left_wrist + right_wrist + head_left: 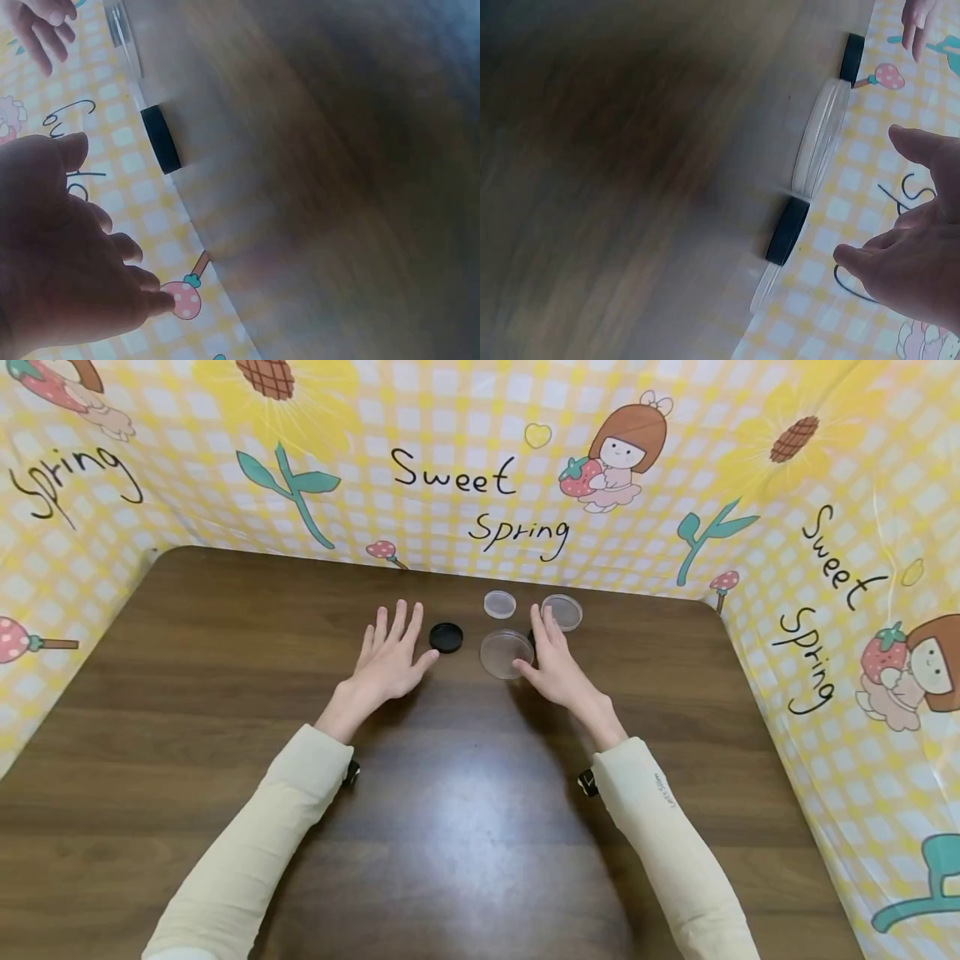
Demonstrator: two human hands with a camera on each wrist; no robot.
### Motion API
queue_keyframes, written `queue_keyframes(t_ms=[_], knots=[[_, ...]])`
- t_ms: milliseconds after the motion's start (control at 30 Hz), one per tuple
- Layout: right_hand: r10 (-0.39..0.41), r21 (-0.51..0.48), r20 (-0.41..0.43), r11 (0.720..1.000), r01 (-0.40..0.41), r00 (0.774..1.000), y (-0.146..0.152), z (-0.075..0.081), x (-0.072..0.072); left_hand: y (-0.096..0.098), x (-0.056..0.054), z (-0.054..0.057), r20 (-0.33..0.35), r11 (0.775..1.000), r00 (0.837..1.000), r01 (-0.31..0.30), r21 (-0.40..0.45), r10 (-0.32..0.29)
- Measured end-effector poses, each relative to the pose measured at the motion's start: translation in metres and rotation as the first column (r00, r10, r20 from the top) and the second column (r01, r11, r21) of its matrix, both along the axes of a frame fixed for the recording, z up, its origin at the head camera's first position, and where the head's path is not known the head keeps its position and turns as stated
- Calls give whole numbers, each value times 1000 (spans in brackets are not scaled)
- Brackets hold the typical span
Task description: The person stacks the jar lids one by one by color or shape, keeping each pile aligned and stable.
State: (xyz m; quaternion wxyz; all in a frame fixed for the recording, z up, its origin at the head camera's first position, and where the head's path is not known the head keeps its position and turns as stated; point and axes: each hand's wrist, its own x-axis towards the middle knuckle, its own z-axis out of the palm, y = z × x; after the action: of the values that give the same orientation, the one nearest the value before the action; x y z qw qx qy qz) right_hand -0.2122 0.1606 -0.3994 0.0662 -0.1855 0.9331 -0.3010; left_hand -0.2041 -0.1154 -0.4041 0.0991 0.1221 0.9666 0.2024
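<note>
My left hand hovers left of a round black lid-like disc, fingers spread and nothing held. Over the right part of a large clear round dish is my right hand, its fingers extended; in the right wrist view a gap shows between this hand and the dish. A second black disc stands beside that dish, mostly hidden by the right hand in the head view. Behind lie a small clear dish and another clear dish, partly covered by the right fingertips.
The brown wood-grain table reaches back to a yellow checked cloth with printed flowers and lettering. That cloth also rises along the left and right sides. Dark bands show at both cuffs.
</note>
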Motion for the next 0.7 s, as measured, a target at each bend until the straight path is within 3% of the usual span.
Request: queue_keyframes(t_ms=[167, 333, 500, 700], knots=[[27, 56, -14, 998, -26, 1000, -12, 2, -2, 0, -1, 0, -6, 997, 1000, 15, -72, -16], [53, 90, -39, 995, -49, 998, -22, 2, -5, 1, -3, -1, -2, 998, 1000, 28, -65, -28], [58, 71, -53, 996, -54, 997, -30, 0, -8, 3, -5, -2, -5, 999, 1000, 29, -16, -29], [59, -5, -59, 998, -60, 996, -40, -4, -12, 4, -8, -4, 15, 994, 1000, 15, 106, -17]])
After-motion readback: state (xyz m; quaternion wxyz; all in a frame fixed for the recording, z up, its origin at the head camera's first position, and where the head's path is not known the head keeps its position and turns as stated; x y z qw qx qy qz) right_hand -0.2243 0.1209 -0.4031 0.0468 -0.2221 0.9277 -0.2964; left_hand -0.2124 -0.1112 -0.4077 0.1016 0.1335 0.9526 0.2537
